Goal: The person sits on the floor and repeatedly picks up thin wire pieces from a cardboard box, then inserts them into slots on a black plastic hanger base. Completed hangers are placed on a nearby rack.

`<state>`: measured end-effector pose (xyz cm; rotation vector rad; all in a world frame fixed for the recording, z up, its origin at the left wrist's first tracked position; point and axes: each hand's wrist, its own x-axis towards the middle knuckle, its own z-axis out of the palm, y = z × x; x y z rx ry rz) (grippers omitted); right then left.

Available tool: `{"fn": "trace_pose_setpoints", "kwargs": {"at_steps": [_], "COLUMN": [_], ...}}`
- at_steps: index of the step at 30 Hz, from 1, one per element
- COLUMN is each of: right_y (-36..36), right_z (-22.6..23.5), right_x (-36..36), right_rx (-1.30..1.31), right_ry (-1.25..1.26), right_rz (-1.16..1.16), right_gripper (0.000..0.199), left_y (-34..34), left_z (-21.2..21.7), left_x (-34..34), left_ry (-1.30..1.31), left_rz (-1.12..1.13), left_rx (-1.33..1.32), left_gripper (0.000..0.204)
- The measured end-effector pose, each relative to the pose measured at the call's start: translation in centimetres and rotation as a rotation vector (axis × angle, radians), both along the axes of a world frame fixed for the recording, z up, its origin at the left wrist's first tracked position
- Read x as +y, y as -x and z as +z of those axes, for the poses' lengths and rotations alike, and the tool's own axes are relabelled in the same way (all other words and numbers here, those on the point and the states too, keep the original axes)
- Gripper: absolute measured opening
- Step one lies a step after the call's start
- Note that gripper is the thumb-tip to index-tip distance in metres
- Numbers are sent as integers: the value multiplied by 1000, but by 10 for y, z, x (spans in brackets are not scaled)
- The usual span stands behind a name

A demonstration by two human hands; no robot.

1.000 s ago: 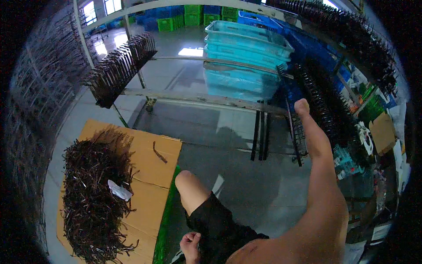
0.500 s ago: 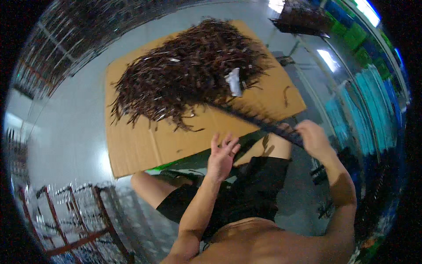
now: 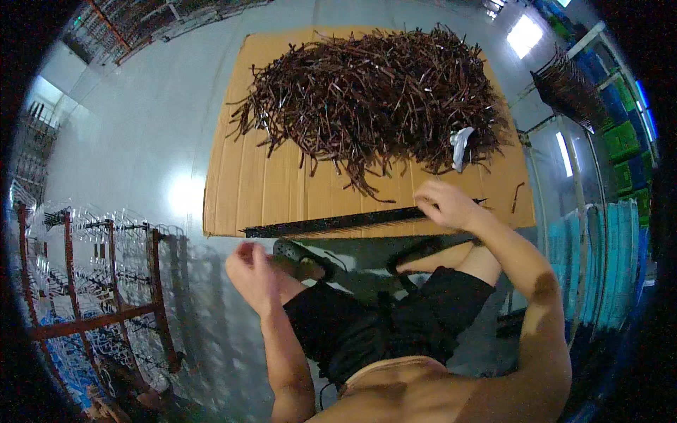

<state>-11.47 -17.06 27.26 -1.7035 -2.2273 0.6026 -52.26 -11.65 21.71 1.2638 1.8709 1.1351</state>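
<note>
A long black bar with rows of thin pins (image 3: 317,225) lies along the near edge of the cardboard sheet (image 3: 240,190). Over the bar's right part is my right hand (image 3: 451,206), its fingers loosely bent; whether they touch the bar is hidden. Beside my left knee, just short of the bar's left end, my left hand (image 3: 255,278) is drawn in with thumb and fingertips together, slightly blurred. What it may hold does not show. Beyond the bar spreads a big heap of thin dark brown strips (image 3: 374,99), with a crumpled white scrap (image 3: 461,146) at its right front.
One loose strip (image 3: 517,197) lies apart at the cardboard's right. A rust-brown rack (image 3: 159,296) hung with thin wire pieces stands at my left. Along the right are turquoise stacked sheets (image 3: 599,261), green crates (image 3: 622,141) and a dark spiky bundle (image 3: 571,88).
The pinned bar has gone from slanting in my right hand to lying along the cardboard's near edge. My left hand has moved left and its spread fingers have closed. The view has shifted.
</note>
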Motion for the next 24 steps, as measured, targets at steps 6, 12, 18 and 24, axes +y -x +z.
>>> {"fn": "trace_pose_setpoints", "kwargs": {"at_steps": [6,12,18,24], "right_y": [53,79,97,78], "right_z": [-52,-80,-64,0], "right_x": [104,141,168,142], "right_rx": [-277,-326,-163,157], "right_ry": [-327,-507,-460,193], "right_rz": [416,652,377,-196], "right_gripper": [28,7,9,27], "left_y": [-22,-12,-38,-37], "left_z": [51,-20,-37,-50], "left_x": [37,80,76,68], "left_ry": [333,36,21,-17], "left_rz": [-63,-157,-317,-249], "left_rx": [469,-92,-109,-237], "left_gripper": [40,34,25,20]}}
